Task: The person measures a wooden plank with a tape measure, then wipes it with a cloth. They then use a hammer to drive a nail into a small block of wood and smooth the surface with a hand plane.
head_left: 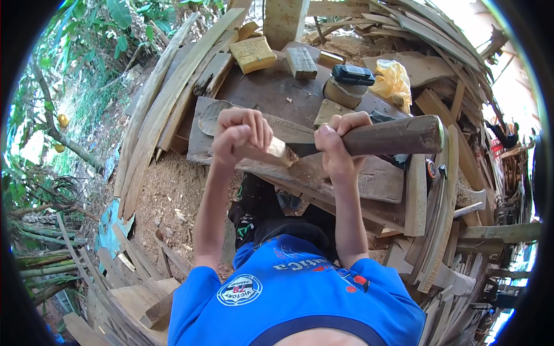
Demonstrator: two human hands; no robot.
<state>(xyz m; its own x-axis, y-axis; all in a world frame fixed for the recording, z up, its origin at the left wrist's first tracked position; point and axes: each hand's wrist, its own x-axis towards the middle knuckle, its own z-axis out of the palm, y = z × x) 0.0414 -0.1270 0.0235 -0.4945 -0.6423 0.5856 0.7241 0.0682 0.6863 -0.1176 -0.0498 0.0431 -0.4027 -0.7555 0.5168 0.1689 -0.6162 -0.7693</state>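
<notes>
My left hand is closed round a pale piece of wood, whose cut end sticks out toward the right. My right hand grips a dark-bladed tool by its thick wooden handle. Its short visible length of dark blade points left and meets or overlaps the end of the wood piece; whether it cuts in I cannot tell. Both hands are over a worn wooden board on the bench. Behind the left hand lies a flat, rounded piece of wood, partly hidden.
Along the bench's far side are a yellow block, a pale wood block, a round container with a black case on top, and a yellow plastic bag. Planks lean at left; more timber lies at right.
</notes>
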